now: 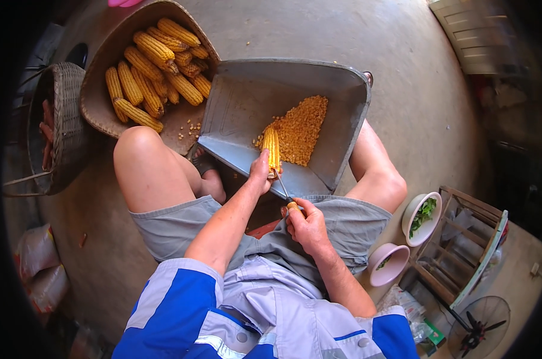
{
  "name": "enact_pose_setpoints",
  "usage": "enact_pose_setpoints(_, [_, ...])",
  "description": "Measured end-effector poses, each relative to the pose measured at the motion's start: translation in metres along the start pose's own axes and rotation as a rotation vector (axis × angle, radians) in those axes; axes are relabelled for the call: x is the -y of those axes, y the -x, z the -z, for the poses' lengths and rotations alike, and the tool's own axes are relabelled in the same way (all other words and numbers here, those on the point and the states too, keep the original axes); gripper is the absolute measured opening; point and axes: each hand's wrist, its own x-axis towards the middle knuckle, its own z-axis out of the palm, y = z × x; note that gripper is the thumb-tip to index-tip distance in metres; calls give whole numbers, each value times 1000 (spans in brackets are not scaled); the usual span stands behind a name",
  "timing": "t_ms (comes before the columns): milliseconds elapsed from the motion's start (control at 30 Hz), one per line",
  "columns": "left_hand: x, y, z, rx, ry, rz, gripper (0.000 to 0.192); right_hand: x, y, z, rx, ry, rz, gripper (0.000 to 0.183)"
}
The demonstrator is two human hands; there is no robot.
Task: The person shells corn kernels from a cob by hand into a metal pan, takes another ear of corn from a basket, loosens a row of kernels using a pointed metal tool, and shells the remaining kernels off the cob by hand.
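My left hand (262,170) grips an ear of dried yellow corn (271,146) near its butt end, above the near edge of a grey metal scoop-shaped bin (248,83). In my right hand (308,223) is a screwdriver-like tool (293,204) with a wooden handle. Its thin metal shaft points up at the butt of the ear, and the tip appears to touch it. A heap of loose corn kernels (303,130) lies in the bin beyond the ear. To the left, a woven basket (96,105) holds several whole ears of corn (152,49).
A tall wicker basket (69,121) with reddish cobs stands at far left, above some plump sacks (40,264). On the right are two bowls with green leaves, one white (434,229) and one pinkish (399,269), a wooden rack (459,247) and a fan (477,327).
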Motion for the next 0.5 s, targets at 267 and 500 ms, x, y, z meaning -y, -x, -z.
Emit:
enact_pose_setpoints(267, [3, -5, 0, -29, -29, -71, 52, -17, 8, -40, -159, 647, 399, 42])
enact_pose_setpoints(500, [30, -21, -14, -115, -236, -261, 44, 41, 0, -38, 0, -458, -218, 14])
